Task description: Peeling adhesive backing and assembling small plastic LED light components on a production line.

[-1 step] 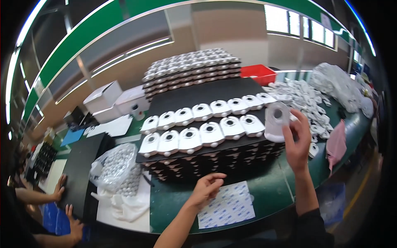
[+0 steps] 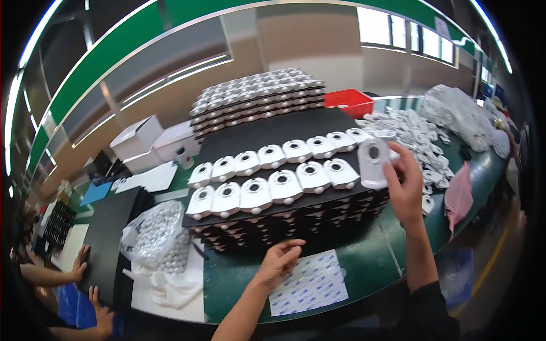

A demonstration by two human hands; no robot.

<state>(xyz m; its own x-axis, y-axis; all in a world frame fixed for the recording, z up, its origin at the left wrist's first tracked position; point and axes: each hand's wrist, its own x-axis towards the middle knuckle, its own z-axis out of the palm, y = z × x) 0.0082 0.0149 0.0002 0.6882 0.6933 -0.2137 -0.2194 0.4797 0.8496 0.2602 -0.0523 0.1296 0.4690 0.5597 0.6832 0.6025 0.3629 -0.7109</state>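
My right hand (image 2: 405,181) grips a white plastic housing (image 2: 373,170) with a round dark hole by its right edge, fingers on one side and thumb in front. It is at the right end of the front row of similar white housings (image 2: 284,186), which stand on a black tray (image 2: 310,196) atop a stack. A second row (image 2: 296,150) lies behind. Low in front of the stack, my left hand (image 2: 278,264) hovers with fingers loosely bent and the index finger stretched out; nothing shows in it. Beneath it lies a white sheet with blue marks (image 2: 310,284).
Loose white parts (image 2: 418,142) are heaped at right beside a clear plastic bag (image 2: 455,113) and pink cloth (image 2: 458,196). Behind are more loaded trays (image 2: 256,96) and a red bin (image 2: 350,103). A bag of white balls (image 2: 156,236) lies left, near a co-worker's hands (image 2: 101,312).
The whole view has shifted slightly left. The housing in my right hand looks a little more upright and its hole darker. My left hand keeps nearly the same pose.
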